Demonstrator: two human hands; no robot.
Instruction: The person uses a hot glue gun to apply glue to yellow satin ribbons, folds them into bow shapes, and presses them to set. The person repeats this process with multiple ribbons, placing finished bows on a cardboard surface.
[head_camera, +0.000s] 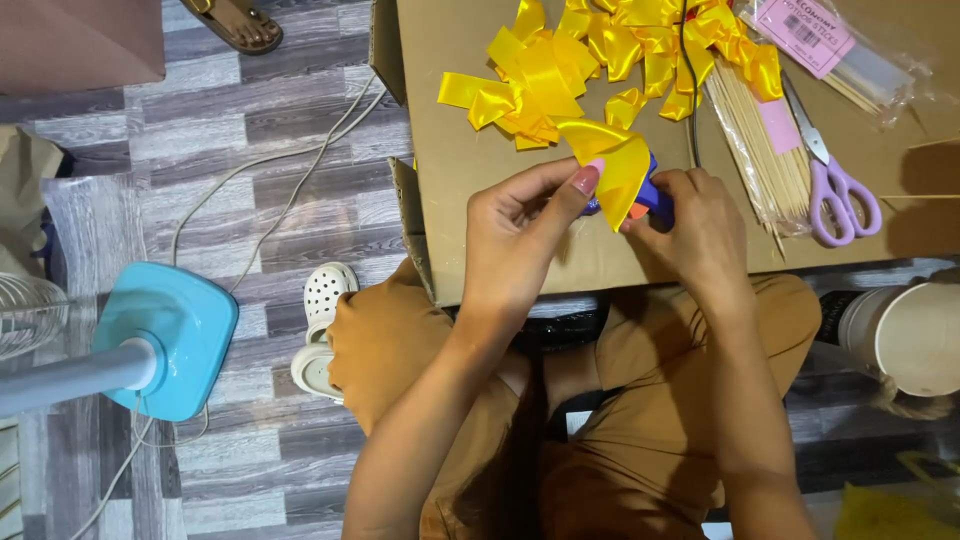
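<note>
The left hand (515, 235) pinches a folded piece of yellow ribbon (612, 160) between thumb and forefinger, the fingers closed on its lower left edge so that the ribbon fans up and to the right of the grip. The right hand (700, 225) is wrapped shut around a blue glue gun (655, 195), whose orange trigger part shows just under the ribbon; the gun's tip lies against or very near the ribbon, though the fold hides whether they touch. Both hands meet over the near edge of a flat cardboard sheet (470, 180) that serves as a work surface across the person's lap.

Just beyond the grip, up and to the left, lies a finished yellow ribbon bow (520, 85), and more yellow ribbon loops (650, 40) are heaped farther out, above the hands. A black cord (688, 90) runs from the glue gun up through that heap. To the right of the right hand sits a clear bag of wooden skewers (765, 150), and just beyond it a pair of lilac-handled scissors (835, 185).

Well off to the left of both hands, on the grey plank floor (250, 130), stands the turquoise base of a fan (165, 335), with a white clog (322, 320) near the person's knee.
</note>
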